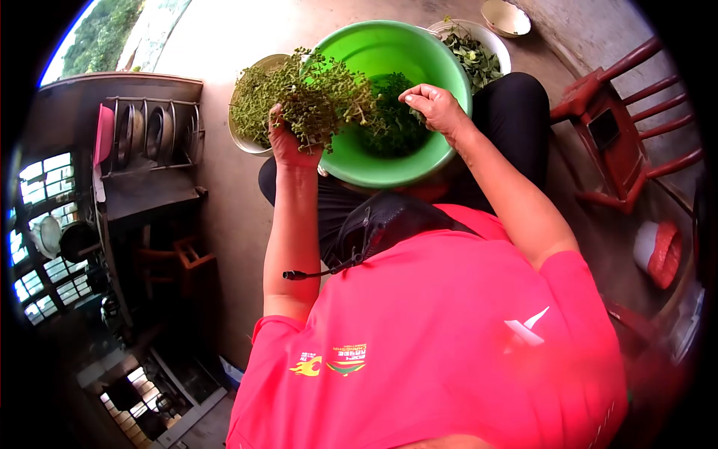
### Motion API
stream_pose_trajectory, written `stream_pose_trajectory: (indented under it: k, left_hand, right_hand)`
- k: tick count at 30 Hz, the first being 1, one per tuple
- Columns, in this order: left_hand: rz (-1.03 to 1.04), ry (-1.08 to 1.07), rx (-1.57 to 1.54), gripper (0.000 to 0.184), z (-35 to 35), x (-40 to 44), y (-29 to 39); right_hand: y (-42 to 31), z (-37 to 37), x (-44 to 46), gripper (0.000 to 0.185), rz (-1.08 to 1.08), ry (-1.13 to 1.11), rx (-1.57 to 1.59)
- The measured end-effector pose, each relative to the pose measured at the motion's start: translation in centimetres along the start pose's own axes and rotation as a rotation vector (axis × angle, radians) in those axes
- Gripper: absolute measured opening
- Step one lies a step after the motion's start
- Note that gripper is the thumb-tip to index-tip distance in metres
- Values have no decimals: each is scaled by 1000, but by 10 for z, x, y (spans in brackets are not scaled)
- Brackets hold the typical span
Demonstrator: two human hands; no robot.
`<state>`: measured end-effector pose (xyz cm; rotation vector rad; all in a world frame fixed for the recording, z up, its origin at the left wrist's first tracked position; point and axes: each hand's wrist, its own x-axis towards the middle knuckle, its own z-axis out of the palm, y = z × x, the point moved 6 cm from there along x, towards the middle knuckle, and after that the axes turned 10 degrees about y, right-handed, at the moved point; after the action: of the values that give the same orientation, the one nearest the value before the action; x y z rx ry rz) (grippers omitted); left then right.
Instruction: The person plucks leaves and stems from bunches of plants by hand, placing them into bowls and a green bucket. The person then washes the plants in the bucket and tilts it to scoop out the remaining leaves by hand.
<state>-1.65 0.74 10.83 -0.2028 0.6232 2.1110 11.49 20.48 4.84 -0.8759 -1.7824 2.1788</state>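
Observation:
My left hand (293, 142) is closed around a large bunch of green sprigs (318, 101), held up over the left rim of a green basin (359, 168). Loose dark green bits (393, 123) lie inside the basin. My right hand (437, 108) is over the basin's right side, thumb and fingertips pinched together; whatever is between them is too small to make out. Left of the basin, partly behind the bunch, a round container (241, 140) holds more of the same sprigs. Behind the basin at the right stands a white bowl (502, 52) with green leaves.
At the back right is a small pale bowl (506, 18). A red wooden chair (621, 142) with a dark phone-like object on its seat stands at the right, near a red and white item (660, 253). A dish rack (153, 135) with pans is at the left.

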Motion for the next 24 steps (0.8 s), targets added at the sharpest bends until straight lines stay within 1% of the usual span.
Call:
stream_pose_trajectory:
  k: [1,3,4,5,7,8,9,11,12,13,15,16,17,19,20,22,24]
  left_hand:
    - [4,-2,5,42,1,-1,0]
    - [159,21,16,44,1,-4,3]
    - [149,-35,20,50,2,-5,1]
    - [150,-37,22,50,2,-6,0]
    - [148,-109,-47,56,5,-10,-4]
    - [168,-110,-75,61,2,-11,-4]
    - [173,-115,-72,61,-4,-10,-2]
    - [203,-276,47,60,-9,-11,2]
    - [191,-280,35,59,-14,-10,8]
    - [199,-284,39,59,-5,-13,10]
    - [367,-131,85,59,3,-18,22]
    - [291,-306,78,56,6,-19,30]
    - [301,-307,80,56,2,-16,51]
    - [224,-534,80,54,16,-22,83]
    - [235,-544,115,52,21,-28,98]
    - [260,-565,185,50,43,-43,122]
    - [333,-523,242,49,54,-43,157]
  right_hand:
    - [-1,3,-4,19,63,-24,72]
    - [-8,11,-9,18,73,-54,91]
    - [-14,13,-10,18,66,-50,121]
    - [-19,13,-11,18,59,-46,150]
    - [-28,14,-12,17,40,-55,180]
    - [-32,15,-12,16,25,-66,209]
    - [-33,16,-12,16,19,-70,210]
    - [-28,11,-9,15,31,-36,186]
    - [-22,7,-7,14,39,-38,201]
    - [-18,6,-7,14,33,-45,202]
    - [-3,-2,-7,15,19,37,80]
    - [11,-5,-3,15,7,44,24]
    - [25,-6,-1,15,2,54,-20]
    - [34,-3,1,15,-110,30,-139]
    - [35,-1,0,15,-148,23,-167]
    - [37,2,-2,15,-141,11,-138]
    - [43,1,1,15,-135,4,-120]
